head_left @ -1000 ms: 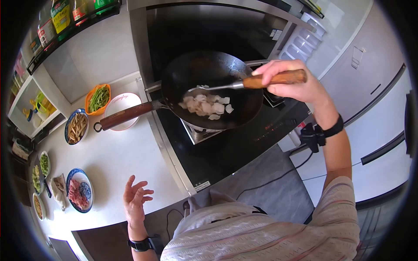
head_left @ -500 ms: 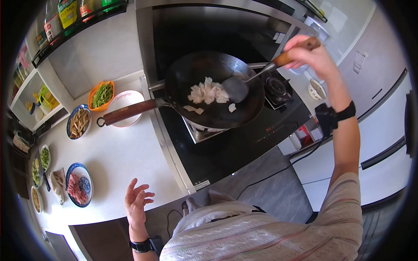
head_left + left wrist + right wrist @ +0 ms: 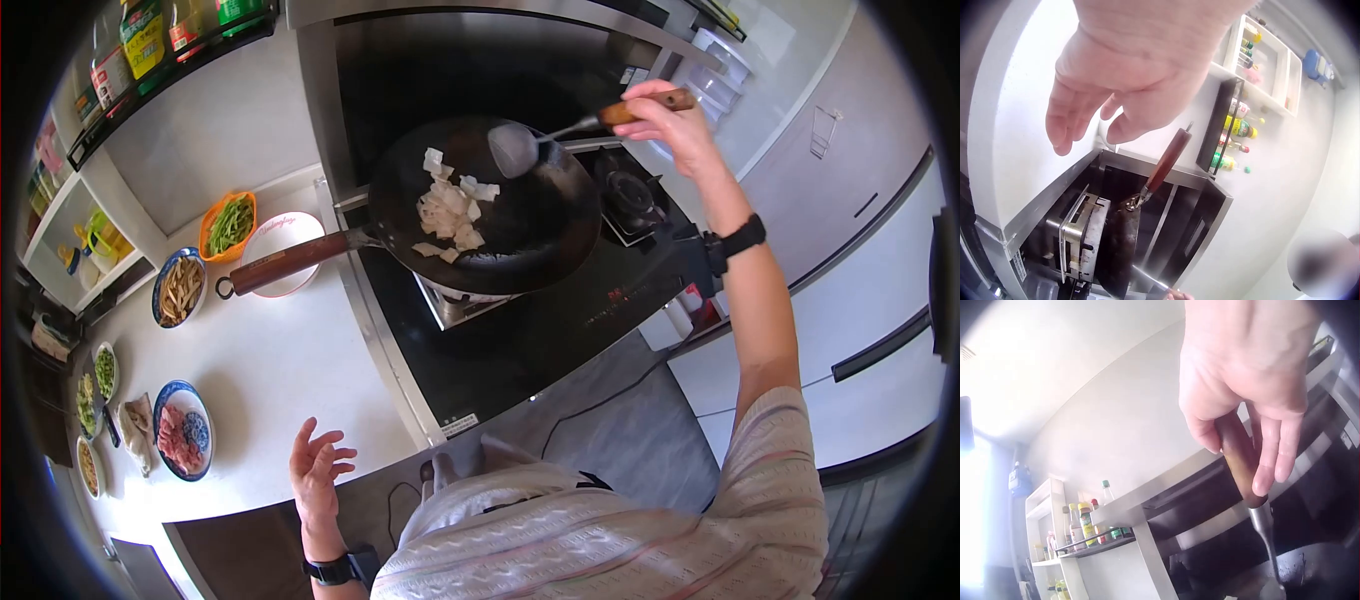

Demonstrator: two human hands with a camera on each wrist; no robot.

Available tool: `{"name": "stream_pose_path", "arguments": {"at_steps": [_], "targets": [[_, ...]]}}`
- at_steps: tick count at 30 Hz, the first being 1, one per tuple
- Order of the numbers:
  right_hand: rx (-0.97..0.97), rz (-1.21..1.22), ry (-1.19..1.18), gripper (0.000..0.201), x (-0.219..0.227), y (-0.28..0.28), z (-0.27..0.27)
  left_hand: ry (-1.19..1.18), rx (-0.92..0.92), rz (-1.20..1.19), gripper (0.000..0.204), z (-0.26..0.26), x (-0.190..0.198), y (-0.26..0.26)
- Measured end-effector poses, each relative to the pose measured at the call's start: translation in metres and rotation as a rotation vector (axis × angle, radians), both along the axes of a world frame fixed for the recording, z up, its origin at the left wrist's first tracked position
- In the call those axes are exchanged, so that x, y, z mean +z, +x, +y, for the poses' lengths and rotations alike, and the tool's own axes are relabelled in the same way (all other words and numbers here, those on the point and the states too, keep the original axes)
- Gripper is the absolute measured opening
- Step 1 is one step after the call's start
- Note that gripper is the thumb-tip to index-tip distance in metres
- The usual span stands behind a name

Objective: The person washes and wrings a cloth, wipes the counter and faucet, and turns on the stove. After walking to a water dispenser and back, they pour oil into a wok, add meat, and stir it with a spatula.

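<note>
In the head view my right hand [image 3: 672, 125] grips the wooden handle of a wok spatula [image 3: 514, 150]. The spatula's metal blade overlaps the far inner wall of a dark wok [image 3: 545, 235], beyond the food. Thin pale slices [image 3: 450, 212] lie in a loose heap on the wok's left side, a few spread up toward the far rim. The right wrist view shows thumb and fingers around the spatula handle [image 3: 1241, 459]. My left hand [image 3: 318, 475] hangs near the counter's front edge with relaxed fingers, holding nothing, well away from the wok handle [image 3: 300, 262].
On the white counter [image 3: 300, 350] stand a blue-rimmed bowl [image 3: 204, 400] with raw meat, a bowl of brown strips [image 3: 180, 290], an orange basket [image 3: 207, 218] of green strips and a white bowl [image 3: 270, 235] under the wok handle. Another burner [image 3: 628, 195] sits right of the wok.
The spatula blade went from among the slices to their right, then up toward the wok's far side. The slices shifted left and spread. My left hand has hardly moved.
</note>
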State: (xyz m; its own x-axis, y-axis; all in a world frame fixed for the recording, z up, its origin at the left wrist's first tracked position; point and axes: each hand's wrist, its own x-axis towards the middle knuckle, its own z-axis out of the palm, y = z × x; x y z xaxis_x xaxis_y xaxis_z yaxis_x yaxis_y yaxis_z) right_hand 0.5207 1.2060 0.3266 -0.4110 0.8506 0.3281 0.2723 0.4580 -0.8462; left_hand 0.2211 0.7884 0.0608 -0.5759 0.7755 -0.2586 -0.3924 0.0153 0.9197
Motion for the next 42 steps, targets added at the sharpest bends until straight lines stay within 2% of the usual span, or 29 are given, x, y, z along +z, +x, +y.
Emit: {"name": "stream_pose_path", "arguments": {"at_steps": [2, 4, 6, 8, 11, 16, 19, 22, 23, 26, 29, 32, 34, 36, 38, 40, 42], "targets": [[0.029, 0.041, -0.022, 0.021, -0.008, -0.01, -0.001, -0.026, -0.009, -0.041, 0.047, -0.003, -0.003, 0.001], [0.224, 0.066, -0.123, 0.018, -0.018, -0.02, -0.012, -0.026, -0.009, -0.049, 0.047, -0.003, -0.003, 0.004], [0.26, 0.025, -0.079, 0.013, -0.006, -0.025, -0.032, -0.026, -0.015, -0.057, 0.047, -0.003, -0.002, 0.004], [0.405, -0.052, 0.033, 0.01, 0.011, -0.025, -0.05, -0.021, -0.002, -0.055, 0.047, -0.002, -0.002, 0.004], [0.451, -0.05, 0.095, 0.008, 0.036, -0.016, -0.081, 0.005, 0.015, -0.044, 0.043, -0.001, -0.006, 0.005], [0.405, -0.106, 0.07, 0.008, 0.017, -0.015, -0.07, 0.001, -0.027, -0.071, 0.047, 0.001, -0.005, 0.004], [0.157, -0.087, 0.093, 0.009, 0.017, -0.005, -0.056, 0.01, -0.032, -0.061, 0.047, 0.001, -0.004, 0.002], [0.183, -0.05, 0.107, 0.01, -0.004, -0.007, -0.038, 0.01, -0.032, -0.052, 0.045, 0.001, -0.008, 0.002], [0.146, -0.045, 0.046, 0.01, -0.008, -0.009, -0.042, 0.008, -0.028, -0.05, 0.044, 0.001, -0.01, 0.002], [0.246, -0.013, -0.011, 0.01, -0.001, -0.009, -0.057, 0.001, -0.028, -0.047, 0.044, 0.003, -0.004, 0.005], [0.306, -0.002, 0.036, 0.01, 0.023, -0.005, -0.082, -0.027, -0.043, -0.051, 0.047, 0.004, -0.003, 0.003], [0.366, 0.005, 0.045, 0.01, 0.021, -0.007, -0.087, -0.028, -0.053, -0.056, 0.046, 0.004, -0.004, 0.004], [0.305, -0.017, -0.005, 0.01, 0.009, -0.01, -0.08, -0.018, -0.058, -0.062, 0.047, 0.006, -0.003, 0.005], [0.258, -0.056, 0.044, 0.013, 0.013, -0.004, -0.068, -0.012, -0.056, -0.067, 0.047, 0.005, -0.003, 0.004], [-0.024, -0.031, -0.027, 0.018, 0.026, 0.011, -0.052, -0.004, -0.054, -0.065, 0.047, 0.005, -0.004, 0.003], [-0.086, -0.034, -0.025, 0.021, 0.038, 0.024, -0.035, -0.008, -0.044, -0.067, 0.047, 0.003, -0.004, 0.003], [-0.237, -0.057, -0.04, 0.02, 0.04, 0.032, -0.024, -0.012, -0.037, -0.068, 0.046, 0.002, -0.005, 0.003]]}}
